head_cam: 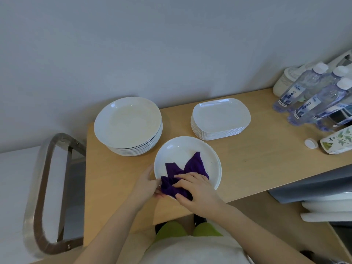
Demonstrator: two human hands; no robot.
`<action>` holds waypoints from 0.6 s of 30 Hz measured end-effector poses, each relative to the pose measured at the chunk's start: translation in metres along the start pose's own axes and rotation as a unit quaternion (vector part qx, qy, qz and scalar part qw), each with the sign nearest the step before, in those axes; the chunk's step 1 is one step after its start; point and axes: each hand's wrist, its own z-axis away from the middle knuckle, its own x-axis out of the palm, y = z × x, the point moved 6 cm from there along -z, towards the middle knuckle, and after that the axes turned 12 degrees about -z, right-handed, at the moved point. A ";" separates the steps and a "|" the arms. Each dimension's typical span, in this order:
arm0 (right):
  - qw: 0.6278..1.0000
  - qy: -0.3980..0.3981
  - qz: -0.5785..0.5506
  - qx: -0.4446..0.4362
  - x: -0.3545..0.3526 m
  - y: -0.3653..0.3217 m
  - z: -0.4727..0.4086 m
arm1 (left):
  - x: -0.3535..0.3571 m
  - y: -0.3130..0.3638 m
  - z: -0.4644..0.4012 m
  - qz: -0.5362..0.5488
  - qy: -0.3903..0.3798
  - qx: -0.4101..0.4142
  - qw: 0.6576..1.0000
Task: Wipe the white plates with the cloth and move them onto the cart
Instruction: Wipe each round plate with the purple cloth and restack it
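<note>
While near edge [171, 208], plate [182, 149] overhanging.

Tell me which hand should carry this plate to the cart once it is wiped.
Left, probably. The left hand already holds the plate at its left rim, and the cart stands on that side. The right hand is busy pressing the purple cloth into the plate.
</note>
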 end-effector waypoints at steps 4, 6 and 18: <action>0.999 -0.011 0.031 -0.029 -0.003 -0.001 0.006 | 0.001 0.004 0.001 -0.022 0.009 0.004 1.000; 0.996 -0.016 0.072 -0.044 -0.011 0.004 0.011 | 0.001 0.004 0.001 -0.024 0.006 -0.003 1.000; 0.981 0.083 0.174 0.034 -0.049 0.041 -0.042 | 0.000 0.004 0.000 -0.003 -0.005 -0.022 1.000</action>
